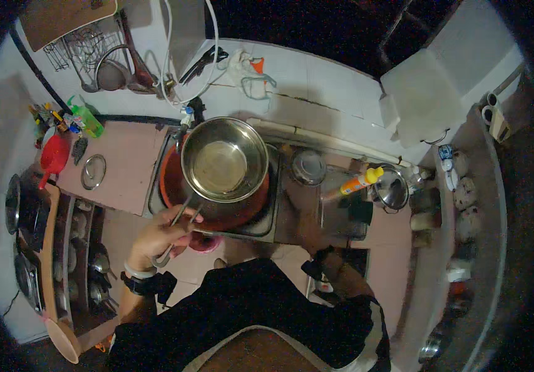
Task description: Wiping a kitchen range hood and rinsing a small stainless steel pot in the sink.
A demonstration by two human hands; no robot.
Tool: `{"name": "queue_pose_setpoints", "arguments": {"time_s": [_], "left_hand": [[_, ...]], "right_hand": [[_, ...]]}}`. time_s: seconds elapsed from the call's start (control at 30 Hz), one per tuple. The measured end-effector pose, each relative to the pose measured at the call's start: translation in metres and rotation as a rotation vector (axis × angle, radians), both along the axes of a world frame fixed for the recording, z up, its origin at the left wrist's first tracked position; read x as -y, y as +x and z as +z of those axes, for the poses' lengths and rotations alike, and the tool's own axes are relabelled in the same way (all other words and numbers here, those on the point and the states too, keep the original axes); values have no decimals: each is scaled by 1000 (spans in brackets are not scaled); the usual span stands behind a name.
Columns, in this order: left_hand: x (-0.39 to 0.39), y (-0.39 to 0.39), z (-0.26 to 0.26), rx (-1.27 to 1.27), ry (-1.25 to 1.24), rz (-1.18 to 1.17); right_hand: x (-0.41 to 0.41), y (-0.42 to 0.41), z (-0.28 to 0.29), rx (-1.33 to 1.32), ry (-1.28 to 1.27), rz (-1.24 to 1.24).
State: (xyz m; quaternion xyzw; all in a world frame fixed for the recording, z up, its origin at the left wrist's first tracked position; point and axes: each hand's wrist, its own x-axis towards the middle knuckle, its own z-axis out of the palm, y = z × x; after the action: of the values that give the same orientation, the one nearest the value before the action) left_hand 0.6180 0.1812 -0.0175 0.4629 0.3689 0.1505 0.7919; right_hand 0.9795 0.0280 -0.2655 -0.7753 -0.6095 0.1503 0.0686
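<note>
My left hand (pixel 167 235) is closed around the handles of metal pot tongs (pixel 177 246). The tongs reach the near rim of a round steel pot (pixel 225 162), tilted so that its inside faces the camera. Some cloudy liquid or residue seems to lie at its bottom. Behind and below the pot, a reddish-orange basin (pixel 170 179) sits in the steel sink (pixel 274 204). My right hand (pixel 312 232) is a dark blur right of the sink, near the stove (pixel 343 223); its fingers cannot be made out. A steel bowl or lid (pixel 308 167) lies beyond it.
A yellow-orange bottle (pixel 362 180) and a steel lidded pan (pixel 390 187) stand at right. On the left counter (pixel 127 158) are a glass lid (pixel 93 172), a red strainer (pixel 56 153) and a green bottle (pixel 87 120). A tap (pixel 186 122) is behind the sink.
</note>
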Motion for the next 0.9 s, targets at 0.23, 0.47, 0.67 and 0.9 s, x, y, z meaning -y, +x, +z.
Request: {"name": "queue_pose_setpoints", "arguments": {"time_s": [0.23, 0.47, 0.67, 0.9], "left_hand": [[-25, 51, 16, 35, 22, 69], [-52, 107, 28, 65, 83, 185], [-78, 137, 35, 4, 132, 228], [-110, 178, 39, -17, 113, 381]], "right_hand": [[-1, 48, 70, -579, -154, 183], [-43, 147, 215, -463, 306, -110], [-108, 230, 302, -735, 995, -362], [-252, 297, 375, -614, 1224, -230]]}}
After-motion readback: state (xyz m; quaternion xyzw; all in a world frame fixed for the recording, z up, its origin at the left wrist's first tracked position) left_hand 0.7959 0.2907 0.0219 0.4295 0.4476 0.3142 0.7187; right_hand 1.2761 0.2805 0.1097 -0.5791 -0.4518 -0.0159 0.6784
